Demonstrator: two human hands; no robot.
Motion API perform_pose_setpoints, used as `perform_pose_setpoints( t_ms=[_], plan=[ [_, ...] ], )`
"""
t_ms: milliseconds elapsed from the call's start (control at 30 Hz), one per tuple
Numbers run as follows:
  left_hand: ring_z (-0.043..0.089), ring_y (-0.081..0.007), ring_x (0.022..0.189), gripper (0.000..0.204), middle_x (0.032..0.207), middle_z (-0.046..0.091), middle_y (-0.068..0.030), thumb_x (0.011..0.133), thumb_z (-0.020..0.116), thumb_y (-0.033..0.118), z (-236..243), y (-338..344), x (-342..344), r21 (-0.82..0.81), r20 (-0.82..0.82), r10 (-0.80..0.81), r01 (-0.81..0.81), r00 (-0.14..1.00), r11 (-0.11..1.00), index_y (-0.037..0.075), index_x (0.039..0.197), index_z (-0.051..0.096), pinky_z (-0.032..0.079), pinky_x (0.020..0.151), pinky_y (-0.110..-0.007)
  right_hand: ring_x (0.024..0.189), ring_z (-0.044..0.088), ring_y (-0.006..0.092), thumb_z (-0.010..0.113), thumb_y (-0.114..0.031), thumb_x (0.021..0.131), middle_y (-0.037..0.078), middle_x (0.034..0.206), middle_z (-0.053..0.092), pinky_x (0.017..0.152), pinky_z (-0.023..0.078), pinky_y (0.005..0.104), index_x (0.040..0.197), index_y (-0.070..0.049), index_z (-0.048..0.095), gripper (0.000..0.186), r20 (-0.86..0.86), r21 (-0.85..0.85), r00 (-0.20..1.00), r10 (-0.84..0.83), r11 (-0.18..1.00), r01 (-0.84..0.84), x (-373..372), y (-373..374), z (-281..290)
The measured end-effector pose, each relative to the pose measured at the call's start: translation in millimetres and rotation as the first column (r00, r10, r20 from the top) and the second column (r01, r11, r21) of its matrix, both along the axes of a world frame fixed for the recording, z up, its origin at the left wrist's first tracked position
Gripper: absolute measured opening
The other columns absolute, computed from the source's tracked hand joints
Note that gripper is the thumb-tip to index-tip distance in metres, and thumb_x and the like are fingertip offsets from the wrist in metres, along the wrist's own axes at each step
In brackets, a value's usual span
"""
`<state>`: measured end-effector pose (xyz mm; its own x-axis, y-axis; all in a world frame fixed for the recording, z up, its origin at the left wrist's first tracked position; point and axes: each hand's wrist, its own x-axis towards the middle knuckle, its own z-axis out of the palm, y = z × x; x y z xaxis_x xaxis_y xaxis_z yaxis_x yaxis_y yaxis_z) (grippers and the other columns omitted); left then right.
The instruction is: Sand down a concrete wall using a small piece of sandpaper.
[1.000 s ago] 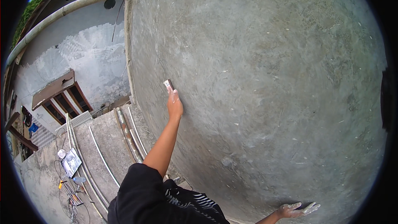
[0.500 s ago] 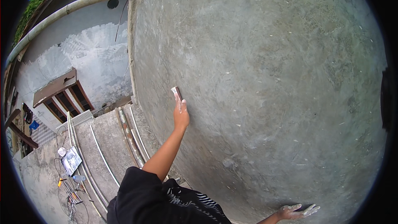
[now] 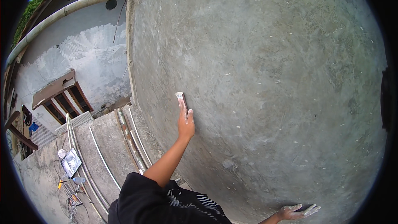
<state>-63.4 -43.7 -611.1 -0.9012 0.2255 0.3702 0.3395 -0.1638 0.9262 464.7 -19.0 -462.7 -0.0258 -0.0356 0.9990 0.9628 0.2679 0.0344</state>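
Observation:
Pale dust coats the fingers of my left hand (image 3: 185, 122), which grips a small flat block (image 3: 180, 96) with a whitish end, held against the grey plastered wall (image 3: 261, 83) left of the middle of the view. Low on the right, my right hand (image 3: 297, 211) rests at the same wall with fingers spread, also whitened and holding nothing. My dark sleeve and the patterned front of my shirt show at the lower edge.
Left below lies a concrete ledge (image 3: 37, 174) with long pipes (image 3: 101, 149), cables, a grey tray (image 3: 71, 162), a clear bottle (image 3: 79, 180) and tools. Beyond stand a patchy painted house (image 3: 83, 45) with a wooden window (image 3: 63, 99) and a bamboo pole (image 3: 83, 3) overhead.
My left hand and the block have moved down along the wall and slightly right. My right hand has stayed in about the same place.

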Motion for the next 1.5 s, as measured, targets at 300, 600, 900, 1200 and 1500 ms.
perform_pose_setpoints(
  t_ms=[300,600,900,1200,1500],
  plan=[
    [0.033,-0.0307,0.149,0.057,0.160,0.034,-0.0217,0.106,0.042,0.025,1.5,7.5,-73.7,-0.050,0.147,0.076,-0.070,0.986,0.996,-0.005,0.153,0.032,0.027,0.119,-0.034,0.143,0.039,0.0430,0.044,-0.034,0.108,0.025,0.154,0.043,0.118,0.029,0.0519,0.143,0.004,0.049,0.052,-0.004,0.021,1.000,0.019,1.000,-0.019,0.5,1.6,-0.5],
    [0.015,-0.0366,0.155,0.065,0.167,0.014,-0.0231,0.103,0.045,0.015,49.4,-30.8,70.7,-0.035,-0.173,-0.184,0.180,0.968,0.983,-0.003,0.159,0.018,0.017,0.124,-0.041,0.142,0.041,0.0413,0.043,-0.036,0.108,0.025,0.153,0.044,0.117,0.029,0.0525,0.143,0.002,0.050,0.053,0.027,0.027,0.999,0.025,0.999,-0.026,1.3,0.8,1.8],
    [0.016,-0.0451,0.153,0.074,0.165,0.013,-0.0281,0.095,0.054,0.015,107.2,-42.3,104.0,-0.085,-0.572,-0.298,0.306,0.764,0.948,-0.005,0.157,0.020,0.016,0.123,-0.052,0.144,0.037,0.0429,0.037,-0.034,0.109,0.023,0.154,0.043,0.118,0.028,0.0545,0.143,0.002,0.048,0.051,0.040,0.019,0.999,0.031,0.999,-0.031,5.8,1.0,4.4],
    [0.019,-0.0426,0.153,0.073,0.166,0.014,-0.0244,0.097,0.053,0.018,67.6,-46.9,63.1,-0.183,-0.534,-0.296,0.233,0.792,0.955,-0.003,0.158,0.019,0.020,0.122,-0.053,0.143,0.038,0.0438,0.034,-0.039,0.109,0.023,0.155,0.043,0.118,0.028,0.0554,0.144,0.002,0.047,0.056,0.072,0.049,0.996,0.052,0.997,-0.056,7.8,1.9,3.7],
    [0.015,-0.0400,0.154,0.079,0.165,0.012,-0.0285,0.102,0.047,0.042,109.9,-32.9,-32.4,-0.277,-0.372,-0.219,0.117,0.902,0.954,-0.010,0.156,0.018,0.017,0.125,-0.042,0.143,0.038,0.0430,0.042,-0.045,0.106,0.023,0.155,0.041,0.118,0.027,0.0565,0.147,-0.001,0.044,0.060,0.084,0.049,0.995,0.048,0.997,-0.052,3.9,4.4,1.3]
  ],
)
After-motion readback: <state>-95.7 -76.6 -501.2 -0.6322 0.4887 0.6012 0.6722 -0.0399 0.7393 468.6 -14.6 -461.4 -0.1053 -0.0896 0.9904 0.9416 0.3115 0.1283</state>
